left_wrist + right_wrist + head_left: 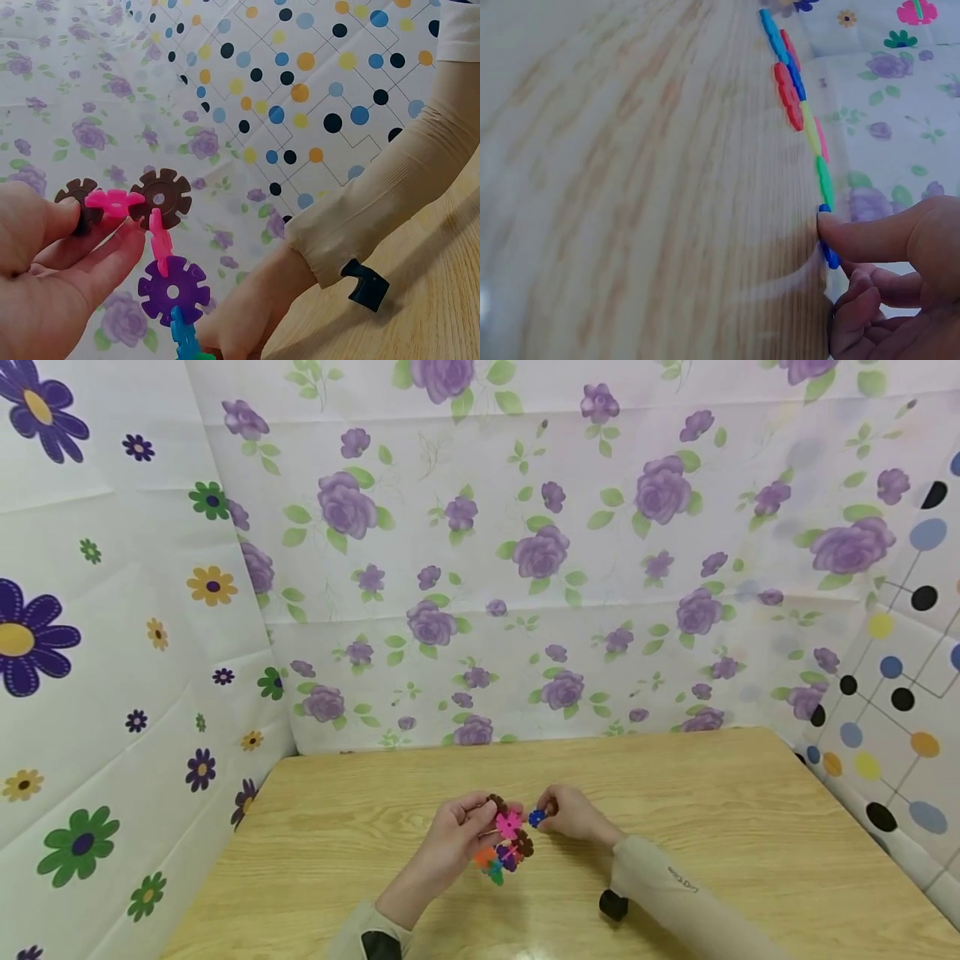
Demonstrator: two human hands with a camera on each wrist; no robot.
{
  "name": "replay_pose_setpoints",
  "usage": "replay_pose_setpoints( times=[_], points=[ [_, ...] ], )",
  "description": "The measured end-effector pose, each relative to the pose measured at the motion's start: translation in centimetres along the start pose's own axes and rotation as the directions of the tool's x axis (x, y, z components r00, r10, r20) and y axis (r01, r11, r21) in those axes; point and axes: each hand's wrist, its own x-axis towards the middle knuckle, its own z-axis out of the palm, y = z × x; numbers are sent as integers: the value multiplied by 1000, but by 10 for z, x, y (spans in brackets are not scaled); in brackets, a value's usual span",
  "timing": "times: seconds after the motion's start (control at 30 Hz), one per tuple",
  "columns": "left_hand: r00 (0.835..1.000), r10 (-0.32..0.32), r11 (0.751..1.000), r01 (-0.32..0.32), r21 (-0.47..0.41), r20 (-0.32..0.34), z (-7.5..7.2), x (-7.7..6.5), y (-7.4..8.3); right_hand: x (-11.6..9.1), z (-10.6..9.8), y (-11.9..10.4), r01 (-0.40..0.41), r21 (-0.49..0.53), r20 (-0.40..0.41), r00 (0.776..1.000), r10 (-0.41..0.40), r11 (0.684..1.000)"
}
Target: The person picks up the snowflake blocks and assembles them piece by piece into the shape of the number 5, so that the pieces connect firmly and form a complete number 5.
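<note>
My left hand point(450, 843) holds a chain of notched plastic snowflake discs by its brown end disc point(78, 202), thumb on top. Joined after it are a pink disc point(115, 202), a second brown disc point(171, 202), another pink one point(160, 244) and a purple disc point(159, 291). Orange point(485, 857) and teal pieces point(495, 870) hang lowest. Just right of the chain, my right hand point(576, 817) pinches a blue disc point(536, 818) between thumb and finger. In the right wrist view, edge-on green point(823, 181), yellow and red discs line up beyond the blue disc.
Both hands are above a wooden table point(337, 827). Flowered cloth point(480, 568) hangs behind it, with patterned cloths on both sides. A small black device point(613, 905) sits at the right sleeve's cuff, and another dark piece point(381, 945) at the left cuff.
</note>
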Motion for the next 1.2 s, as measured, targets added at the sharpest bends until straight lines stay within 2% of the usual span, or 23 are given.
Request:
replay_pose_setpoints(
  times=[0.23, 0.4, 0.53, 0.63, 0.9, 1.2],
  points=[
    [997, 79, 996, -79, -45, 7, 1, 1, -2, -5, -2, -2, 67, -4, 1, 998, -67, 998],
    [995, 95, 990, -96, -103, -21, 4, 3, -5, -7, -1, 2, 59, 71, 11, 998, -60, 996],
    [995, 98, 988, -100, -118, -21, 5, 4, -7, -10, -4, 4, 33, 172, 32, 999, -39, 985],
    [995, 95, 988, -97, -119, -23, 4, 5, -10, -13, -9, 2, 42, 217, 22, 999, -48, 975],
    [997, 76, 986, -79, -147, -26, 6, 6, -13, -22, -25, -14, 109, 263, -46, 994, -101, 959],
    [997, 57, 995, -62, -80, -57, 13, 7, -16, -32, -40, -37, 171, 268, -70, 985, -157, 948]
  ],
)
